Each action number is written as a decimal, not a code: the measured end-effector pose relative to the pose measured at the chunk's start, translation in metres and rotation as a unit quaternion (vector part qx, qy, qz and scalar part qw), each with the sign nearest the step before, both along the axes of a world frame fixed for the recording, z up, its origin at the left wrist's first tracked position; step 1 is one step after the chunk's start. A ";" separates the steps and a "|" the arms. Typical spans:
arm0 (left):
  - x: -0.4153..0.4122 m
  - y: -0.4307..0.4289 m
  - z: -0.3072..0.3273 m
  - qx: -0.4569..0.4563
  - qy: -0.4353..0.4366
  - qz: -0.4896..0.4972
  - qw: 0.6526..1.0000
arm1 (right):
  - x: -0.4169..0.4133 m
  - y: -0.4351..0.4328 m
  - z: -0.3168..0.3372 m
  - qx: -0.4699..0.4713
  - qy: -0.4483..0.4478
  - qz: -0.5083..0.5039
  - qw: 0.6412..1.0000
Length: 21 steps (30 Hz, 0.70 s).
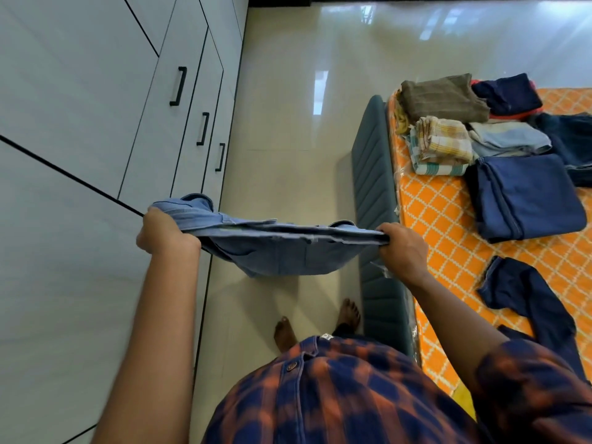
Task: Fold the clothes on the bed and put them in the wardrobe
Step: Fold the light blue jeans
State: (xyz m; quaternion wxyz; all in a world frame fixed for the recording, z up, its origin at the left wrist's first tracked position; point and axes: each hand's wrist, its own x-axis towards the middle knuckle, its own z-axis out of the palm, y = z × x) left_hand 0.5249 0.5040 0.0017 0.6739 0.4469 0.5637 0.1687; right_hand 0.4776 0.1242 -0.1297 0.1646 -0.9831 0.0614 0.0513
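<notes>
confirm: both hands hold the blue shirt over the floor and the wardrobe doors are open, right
No: the head view shows the wardrobe doors shut. The left hand and right hand do hold the blue shirt over the floor.

Two hands, the left hand (pixel 166 233) and right hand (pixel 405 248), share one shirt (pixel 288 251). One wardrobe (pixel 80 91) shows three handles (pixel 202 129). One bed (pixel 448 219) carries six folded piles (pixel 528 197) and one loose garment (pixel 528 296). Two feet (pixel 347 315) stand below.
</notes>
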 end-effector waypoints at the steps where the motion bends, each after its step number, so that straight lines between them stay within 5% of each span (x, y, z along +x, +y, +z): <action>1: -0.002 -0.001 -0.002 0.032 -0.012 0.005 0.999 | -0.001 -0.004 0.000 0.013 0.005 -0.005 1.000; 5: -0.004 0.005 -0.014 0.248 -0.025 -0.137 0.959 | -0.014 0.001 -0.003 0.155 -0.060 -0.113 0.980; 6: -0.008 0.007 -0.014 0.301 -0.016 -0.184 0.936 | -0.017 0.008 -0.004 0.224 -0.072 -0.195 0.952; 9: -0.015 0.011 -0.016 0.446 -0.034 -0.343 0.826 | -0.017 0.037 -0.002 0.482 -0.072 -0.408 0.772; 10: -0.018 0.011 -0.017 0.472 -0.043 -0.394 0.788 | -0.015 0.044 0.002 0.501 -0.081 -0.399 0.764; 12: -0.020 0.002 -0.017 0.484 -0.067 -0.479 0.729 | -0.006 0.050 0.021 0.480 -0.115 -0.273 0.826; 14: -0.021 -0.009 -0.020 0.477 -0.080 -0.514 0.709 | 0.008 0.058 0.050 0.447 -0.128 -0.088 0.881; 18: -0.030 -0.057 -0.023 0.436 -0.103 -0.525 0.724 | 0.031 0.114 0.111 0.438 -0.084 0.140 0.884; 21: -0.040 -0.084 -0.023 0.367 -0.098 -0.476 0.793 | 0.027 0.161 0.118 0.427 -0.105 0.122 0.890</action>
